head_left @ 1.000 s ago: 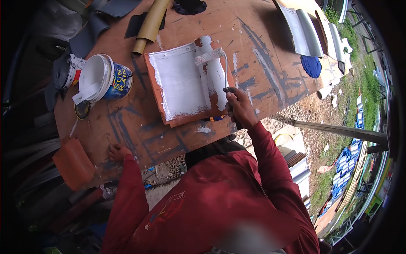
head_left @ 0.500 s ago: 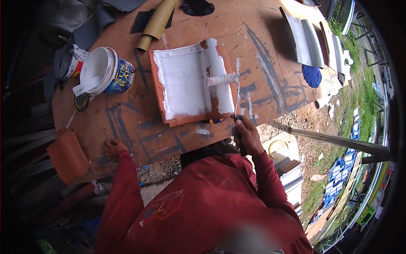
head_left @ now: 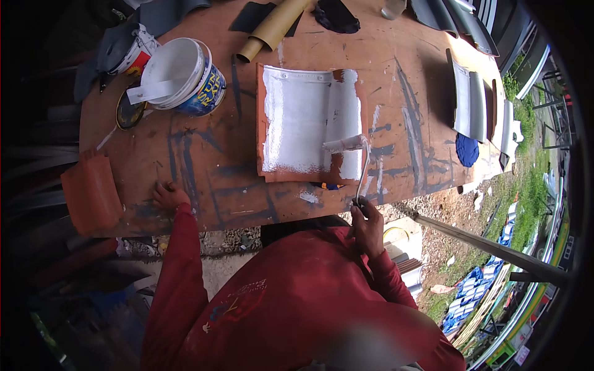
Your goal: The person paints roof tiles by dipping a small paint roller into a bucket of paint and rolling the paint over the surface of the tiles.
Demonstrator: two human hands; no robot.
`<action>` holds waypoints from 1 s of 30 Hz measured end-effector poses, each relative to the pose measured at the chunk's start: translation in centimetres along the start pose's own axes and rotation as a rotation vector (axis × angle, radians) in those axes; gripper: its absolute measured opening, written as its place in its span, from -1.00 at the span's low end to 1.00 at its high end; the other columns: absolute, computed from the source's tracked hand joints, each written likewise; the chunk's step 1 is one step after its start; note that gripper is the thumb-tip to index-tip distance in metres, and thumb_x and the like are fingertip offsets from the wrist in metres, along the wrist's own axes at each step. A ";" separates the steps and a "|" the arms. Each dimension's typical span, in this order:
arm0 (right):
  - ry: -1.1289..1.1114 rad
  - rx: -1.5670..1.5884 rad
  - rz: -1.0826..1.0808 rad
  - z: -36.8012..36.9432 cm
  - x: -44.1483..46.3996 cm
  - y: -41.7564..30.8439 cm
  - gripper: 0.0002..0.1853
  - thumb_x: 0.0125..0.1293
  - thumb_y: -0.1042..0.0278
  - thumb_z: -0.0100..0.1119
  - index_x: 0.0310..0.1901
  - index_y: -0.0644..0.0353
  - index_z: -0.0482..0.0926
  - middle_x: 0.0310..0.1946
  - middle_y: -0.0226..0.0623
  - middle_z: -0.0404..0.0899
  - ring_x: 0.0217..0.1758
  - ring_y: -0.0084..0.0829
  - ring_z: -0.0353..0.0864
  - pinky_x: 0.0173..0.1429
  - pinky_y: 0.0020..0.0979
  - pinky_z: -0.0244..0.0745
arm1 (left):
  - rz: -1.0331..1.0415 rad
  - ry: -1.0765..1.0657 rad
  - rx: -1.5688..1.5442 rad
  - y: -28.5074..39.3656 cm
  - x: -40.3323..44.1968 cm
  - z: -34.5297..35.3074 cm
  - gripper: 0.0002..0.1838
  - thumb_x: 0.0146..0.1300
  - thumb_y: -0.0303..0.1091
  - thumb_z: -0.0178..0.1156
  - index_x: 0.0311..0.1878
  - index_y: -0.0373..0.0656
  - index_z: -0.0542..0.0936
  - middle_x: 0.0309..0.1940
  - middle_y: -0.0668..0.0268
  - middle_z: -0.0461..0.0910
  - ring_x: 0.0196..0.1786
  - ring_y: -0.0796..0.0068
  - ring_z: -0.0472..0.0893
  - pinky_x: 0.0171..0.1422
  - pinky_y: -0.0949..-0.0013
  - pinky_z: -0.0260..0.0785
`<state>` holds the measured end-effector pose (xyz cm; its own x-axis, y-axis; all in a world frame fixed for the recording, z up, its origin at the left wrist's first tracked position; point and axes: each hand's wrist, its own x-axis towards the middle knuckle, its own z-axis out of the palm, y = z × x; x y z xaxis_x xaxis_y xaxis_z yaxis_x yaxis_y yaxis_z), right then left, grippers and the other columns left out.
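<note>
My right hand (head_left: 369, 227) is closed around the handle of a paint roller (head_left: 344, 144). The roller's white-coated sleeve lies on the near right part of a terracotta roof tile (head_left: 296, 120), across its raised ridge. White paint covers most of the tile; reddish clay shows along its rim and in patches on the ridge, near the roller and at the far end. My left hand (head_left: 171, 198) lies on the wooden table (head_left: 241, 201) near its front edge, fingers spread a little and holding nothing. An unpainted terracotta tile piece (head_left: 93, 195) is left of it.
A Sun Rain paint bucket (head_left: 212, 93) stands back left, a white lid or tray and flat stick on top. Behind are another paint tub (head_left: 139, 52) and a cardboard tube (head_left: 272, 31). Grey-white tiles (head_left: 468, 102) and a blue cloth-like lump (head_left: 467, 150) lie at right.
The roller has come toward me along the tile, and white now covers more of the ridge behind it. The camera view has shifted. My left hand stays on the table.
</note>
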<state>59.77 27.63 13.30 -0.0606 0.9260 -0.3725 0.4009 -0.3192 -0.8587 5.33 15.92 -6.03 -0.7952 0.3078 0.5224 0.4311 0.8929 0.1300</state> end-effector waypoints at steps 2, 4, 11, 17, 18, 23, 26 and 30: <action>0.020 0.019 0.009 0.4 0.7 -0.3 -0.63 0.49 0.32 0.19 0.17 0.42 0.58 -0.28 -0.07 0.73 -0.62 -0.44 0.65 -0.49 -0.38 0.54 | 0.016 0.001 -0.008 0.4 0.1 -0.5 -0.47 0.35 0.01 0.14 0.24 -0.13 0.61 0.15 0.04 0.56 0.14 -0.10 0.48 0.29 -0.10 0.30; -0.012 0.059 -0.010 1.8 4.9 -2.8 -0.60 0.48 0.28 0.22 0.18 0.42 0.58 -0.24 -0.06 0.74 -0.62 -0.40 0.68 -0.50 -0.38 0.54 | 0.026 0.028 -0.010 0.3 0.0 -0.2 -0.48 0.34 -0.01 0.15 0.23 -0.13 0.62 0.12 0.04 0.56 0.11 -0.10 0.48 0.28 -0.09 0.30; 0.309 -0.315 -0.325 5.1 16.4 -7.5 -0.60 0.36 0.27 0.29 0.12 0.36 0.67 -0.16 0.11 0.76 -0.12 -0.02 0.80 -0.01 -0.17 0.65 | 0.062 0.041 -0.040 -0.1 -0.1 -0.1 -0.47 0.34 -0.01 0.14 0.23 -0.14 0.62 0.10 0.04 0.58 0.09 -0.08 0.49 0.27 -0.06 0.30; 0.268 -0.310 -0.322 5.1 12.9 -4.6 -0.57 0.30 0.26 0.34 0.12 0.37 0.68 -0.19 0.09 0.77 -0.10 -0.06 0.82 0.06 -0.18 0.67 | 0.022 0.019 -0.010 0.2 0.2 -0.3 -0.47 0.33 -0.03 0.15 0.25 -0.13 0.61 0.11 0.05 0.59 0.12 -0.03 0.50 0.29 -0.01 0.29; 0.268 -0.318 -0.293 5.1 12.6 -5.2 -0.58 0.30 0.27 0.34 0.11 0.38 0.68 -0.19 0.10 0.77 -0.10 -0.06 0.83 0.05 -0.18 0.67 | 0.036 -0.005 -0.009 0.2 0.4 -0.4 -0.48 0.33 -0.04 0.16 0.26 -0.13 0.61 0.11 0.06 0.59 0.13 -0.02 0.50 0.30 -0.01 0.29; 0.229 -0.233 -0.238 4.0 15.4 -5.1 -0.61 0.33 0.26 0.32 0.09 0.36 0.69 -0.19 0.08 0.77 -0.14 -0.05 0.83 -0.04 -0.18 0.67 | 0.066 -0.017 0.025 0.2 0.3 -0.7 -0.48 0.31 -0.07 0.19 0.26 -0.12 0.61 0.12 0.06 0.59 0.14 -0.03 0.50 0.31 -0.02 0.29; 0.070 -0.167 -0.163 1.8 11.8 -4.2 -0.60 0.37 0.24 0.33 0.09 0.38 0.67 -0.21 0.08 0.78 -0.20 -0.12 0.84 -0.09 -0.23 0.69 | 0.015 -0.009 -0.006 0.6 0.5 -0.1 -0.48 0.30 -0.08 0.21 0.26 -0.10 0.61 0.12 0.06 0.58 0.13 -0.05 0.49 0.30 -0.04 0.30; 0.052 -0.358 -0.353 -0.6 1.2 1.1 -0.65 0.34 0.46 0.38 0.13 0.38 0.66 -0.17 0.09 0.79 -0.10 -0.12 0.86 -0.07 -0.24 0.72 | 0.021 0.001 -0.002 0.4 0.1 -0.8 -0.48 0.29 -0.06 0.21 0.27 -0.08 0.60 0.11 0.06 0.57 0.12 -0.07 0.49 0.29 -0.04 0.31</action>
<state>60.65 28.47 12.13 -0.2069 0.9768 -0.0552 0.6530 0.0958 -0.7512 5.77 16.05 -5.24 -0.7856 0.3261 0.5258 0.4482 0.8858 0.1204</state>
